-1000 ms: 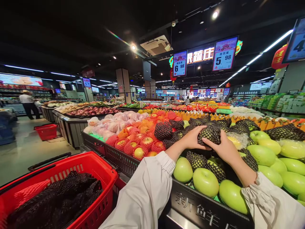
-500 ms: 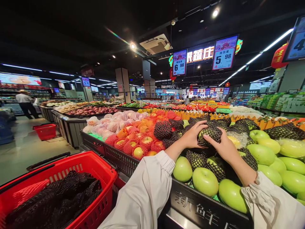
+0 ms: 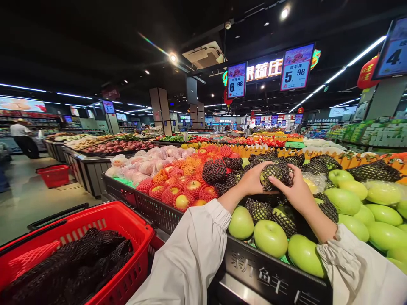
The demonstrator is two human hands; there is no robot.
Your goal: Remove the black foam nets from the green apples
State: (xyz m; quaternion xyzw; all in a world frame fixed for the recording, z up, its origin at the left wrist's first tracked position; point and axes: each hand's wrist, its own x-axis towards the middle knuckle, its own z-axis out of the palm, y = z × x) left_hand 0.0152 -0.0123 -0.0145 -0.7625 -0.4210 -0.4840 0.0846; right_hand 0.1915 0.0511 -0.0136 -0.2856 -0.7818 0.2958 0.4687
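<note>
Both hands' fingers (image 3: pixel 278 184) holding blk-netted apple (image 3: pixel 276 172), blk bin (image 3: pixel 248 254) w/ green apples (image 3: pixel 270 239), dk ceiling (image 3: pixel 79 34), price signs (image 3: pixel 297 67)

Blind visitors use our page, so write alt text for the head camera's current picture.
A left hand and a right hand hold a black-netted green apple over a supermarket fruit bin. Unwrapped green apples lie nearer the front, apples in red netting to the left. A red basket containing black mesh is at lower left.
</note>
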